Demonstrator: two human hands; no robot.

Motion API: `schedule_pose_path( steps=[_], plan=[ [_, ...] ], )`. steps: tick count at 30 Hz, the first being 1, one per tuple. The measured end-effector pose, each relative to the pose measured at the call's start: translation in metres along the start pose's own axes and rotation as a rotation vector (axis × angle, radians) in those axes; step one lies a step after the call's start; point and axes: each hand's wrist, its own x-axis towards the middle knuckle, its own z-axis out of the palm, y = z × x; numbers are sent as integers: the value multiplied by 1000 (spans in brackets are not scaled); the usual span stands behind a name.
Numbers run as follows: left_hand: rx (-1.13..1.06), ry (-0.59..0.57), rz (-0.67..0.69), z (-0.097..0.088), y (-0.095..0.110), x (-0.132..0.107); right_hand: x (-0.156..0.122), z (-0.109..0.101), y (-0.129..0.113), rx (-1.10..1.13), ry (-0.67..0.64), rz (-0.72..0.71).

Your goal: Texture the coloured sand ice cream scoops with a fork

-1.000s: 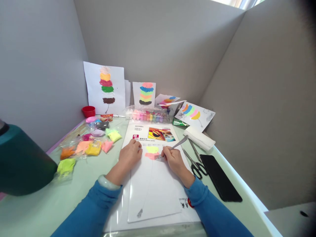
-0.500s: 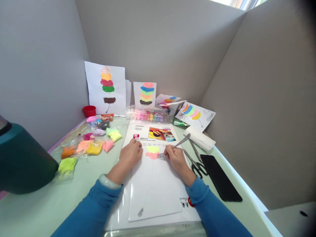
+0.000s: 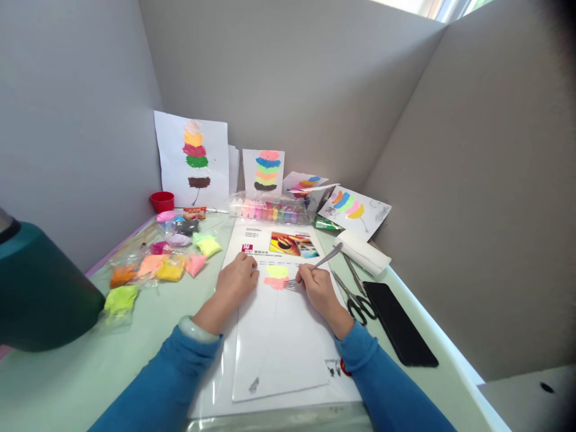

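Observation:
My right hand (image 3: 316,289) is closed around a metal fork (image 3: 332,255), its handle slanting up to the right. The fork's tines touch the right end of a flattened pink clay patch (image 3: 273,282). Directly above that patch lies a yellow clay patch (image 3: 277,272). Both sit on a white sheet of paper (image 3: 283,348) with a faint pencil line running down from them. My left hand (image 3: 234,281) rests at the sheet's upper left edge, fingers loosely bent and lying on it, with nothing held.
Bagged clay (image 3: 171,268) lies to the left, behind a dark green bottle-like object (image 3: 45,294). Scissors (image 3: 359,303), a black phone-like slab (image 3: 400,324) and a white tissue roll (image 3: 363,251) lie right. Behind are a clay pack (image 3: 270,210), a red cup (image 3: 162,201) and propped pictures (image 3: 211,162).
The view has shifted very slightly. The fork's tines sit marginally further left along the pink clay; my left hand stays in place on the paper.

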Motion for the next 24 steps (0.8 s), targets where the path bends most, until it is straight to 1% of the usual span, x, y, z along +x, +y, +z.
schedule_pose_path(
  steps=[2, 4, 7, 9, 11, 15, 18, 22, 24],
  plan=[
    [-4, -2, 3, -1, 0, 0, 0, -1, 1, -3, 26, -3],
    [-7, -3, 5, -1, 0, 0, 0, 1, 1, 37, 21, -10],
    [-6, -1, 1, -1, 1, -1, -1, 6, -1, 99, -37, -22],
    [-7, -2, -3, -1, 2, -1, -1, 8, -3, 95, -75, -24],
    [-10, -4, -8, -2, 2, -2, -1, 8, -4, 68, -80, -14],
    [-28, -8, -5, -3, 2, -2, 1, 2, -2, -1, 7, 17],
    [-36, -14, 2, -4, 2, -2, 2, 0, 1, 25, 46, 41],
    [-23, 4, 10, -2, 1, -2, 2, 5, 2, 150, -23, 31],
    [-17, 12, 10, -1, 1, -2, 3, 7, 2, 154, -52, 34]
  ],
)
